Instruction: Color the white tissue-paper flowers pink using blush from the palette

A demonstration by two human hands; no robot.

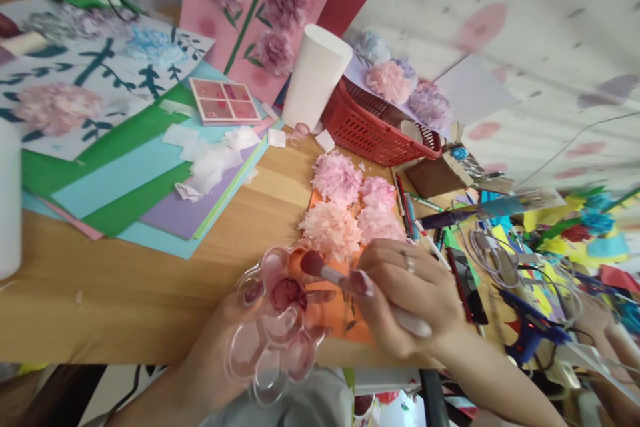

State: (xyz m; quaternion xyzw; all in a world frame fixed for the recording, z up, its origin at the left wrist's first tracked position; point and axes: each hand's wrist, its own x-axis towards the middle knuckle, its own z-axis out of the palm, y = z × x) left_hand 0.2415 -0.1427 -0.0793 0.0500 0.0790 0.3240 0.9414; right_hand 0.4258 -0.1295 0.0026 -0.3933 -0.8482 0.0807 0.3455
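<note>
My left hand (225, 327) grips a clear plastic flower-shaped paint palette (243, 340), tilted above the table's front edge. Dark red colour stains one of its wells. In my right hand (410, 287) is a makeup brush (333, 272) with a reddish-pink bristle head, held close over the palette's upper wells. Behind both hands lies an orange card (325, 313), partly covered by my fingers and the palette. Pink and peach paper flowers (331, 228) sit on its upper half.
At the left are coloured paper sheets (120, 167) with crumpled tissue on top. A pink palette box (225, 101), white cylinder (317, 77) and red basket (377, 123) stand behind. A phone (466, 283), blue glue gun (533, 327), cables and another person's hand (590, 313) are at the right.
</note>
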